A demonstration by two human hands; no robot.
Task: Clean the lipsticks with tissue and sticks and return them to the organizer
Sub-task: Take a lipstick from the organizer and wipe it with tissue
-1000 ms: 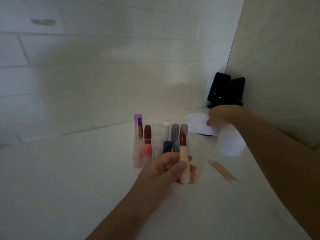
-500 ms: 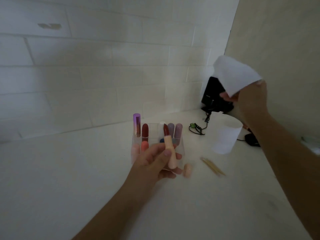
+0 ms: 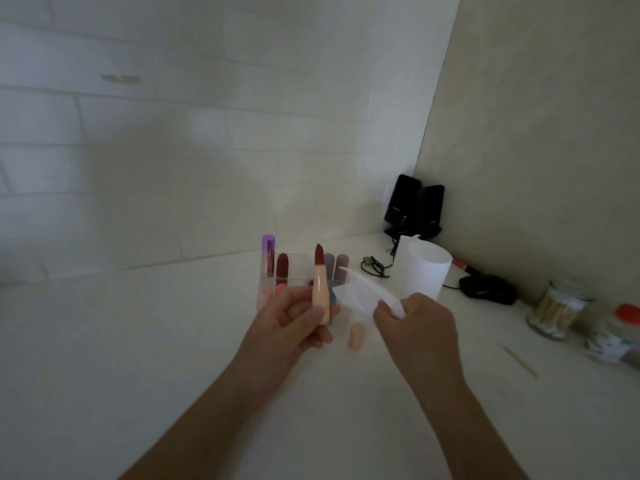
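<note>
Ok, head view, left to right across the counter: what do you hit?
Purple-capped lipstick → open red lipstick in left hand → loose peach cap → white cup → black mouse → swab jar.

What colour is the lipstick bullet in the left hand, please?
Dark red bullet on a peach tube, head view.

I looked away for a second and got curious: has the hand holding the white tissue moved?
Yes. The right hand with the thin white tissue left the black speakers in the corner and now sits nearer, before the white cylinder.
</note>
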